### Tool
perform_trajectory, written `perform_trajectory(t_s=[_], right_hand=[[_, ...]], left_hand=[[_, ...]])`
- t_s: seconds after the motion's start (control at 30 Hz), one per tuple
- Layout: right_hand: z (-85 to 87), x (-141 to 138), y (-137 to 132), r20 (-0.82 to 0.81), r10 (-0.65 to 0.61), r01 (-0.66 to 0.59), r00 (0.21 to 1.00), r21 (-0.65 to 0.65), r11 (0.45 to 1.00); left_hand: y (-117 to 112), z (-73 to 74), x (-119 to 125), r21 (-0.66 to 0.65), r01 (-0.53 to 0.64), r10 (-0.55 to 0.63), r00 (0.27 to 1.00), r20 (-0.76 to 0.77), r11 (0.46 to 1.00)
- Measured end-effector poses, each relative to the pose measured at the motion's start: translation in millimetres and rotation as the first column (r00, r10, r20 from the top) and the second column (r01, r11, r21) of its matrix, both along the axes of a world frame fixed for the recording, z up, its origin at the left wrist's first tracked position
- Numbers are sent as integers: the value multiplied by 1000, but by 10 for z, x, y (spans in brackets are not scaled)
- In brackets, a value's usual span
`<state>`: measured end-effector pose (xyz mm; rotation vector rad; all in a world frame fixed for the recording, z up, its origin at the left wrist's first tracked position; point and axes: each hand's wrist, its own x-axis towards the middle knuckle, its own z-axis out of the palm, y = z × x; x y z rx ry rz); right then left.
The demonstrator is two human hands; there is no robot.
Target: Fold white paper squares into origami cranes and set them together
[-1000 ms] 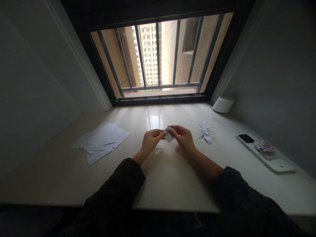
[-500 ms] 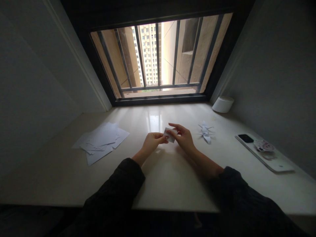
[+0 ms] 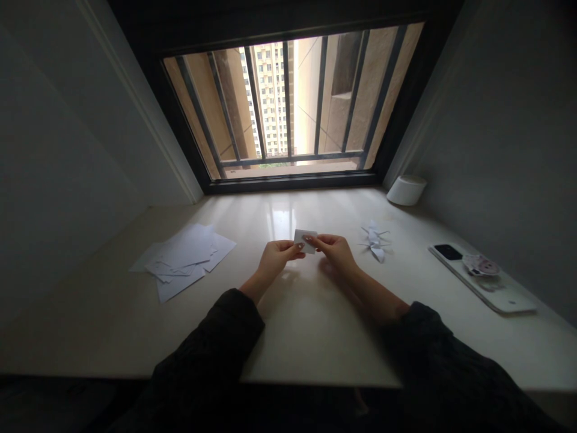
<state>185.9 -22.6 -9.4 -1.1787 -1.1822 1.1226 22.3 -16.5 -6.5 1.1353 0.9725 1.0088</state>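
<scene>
A small folded piece of white paper (image 3: 305,240) is held just above the pale tabletop (image 3: 306,319), near its middle. My left hand (image 3: 276,259) pinches its left lower edge with thumb and fingers closed. My right hand (image 3: 334,252) pinches its right side, fingers curled together. Both forearms in dark sleeves reach in from the bottom of the view. A finished white paper crane (image 3: 375,240) lies on the table a little to the right of my right hand.
A loose stack of white paper sheets (image 3: 184,260) lies at the left. A white phone (image 3: 482,276) with a sticker rests at the right, and a white round container (image 3: 406,189) stands at the back right corner. A barred window (image 3: 288,102) rises behind the table.
The folded paper has turned and been raised slightly, its flat face now more upright between the fingers. My right hand's fingers have curled in closer. The hands stay in the same spot.
</scene>
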Motion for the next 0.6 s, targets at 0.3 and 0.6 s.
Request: perform_trajectory(t_s=[0.3,0.6], right_hand=[[-38,23,27,31,1,-1,1000,-16,1000],[13,5,1,-6,33,-33,999,-2,999]], left_hand=[[6,-19,-13,-9,29,-29,999,-18,1000],[5,1,-18,-24,-11,10,999,-31,1000]])
